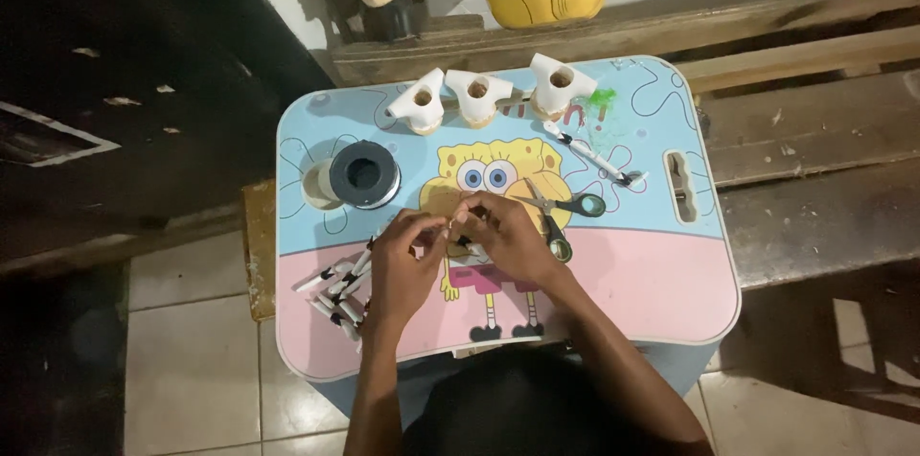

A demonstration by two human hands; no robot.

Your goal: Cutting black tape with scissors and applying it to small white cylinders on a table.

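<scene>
A small white-and-black roll [467,243] sits pinched between both hands at the middle of the lap table [632,274] — the left hand [402,260] and right hand [506,236] both closed on it with fingertips meeting. Just left lie more rolls [337,293]; scissors [561,212] touch the right hand, tape [364,173] sits beyond — three white cones [479,97] line the far edge.

Small table [671,264]: three cone-shaped pieces [478,97] in a row along far edge. Tape roll [364,174] at left. Scissors [565,210] right of centre; pen-like tool [594,157], possibly, behind them. Short sticks [335,295] piled front left, beside left hand [402,260].
</scene>
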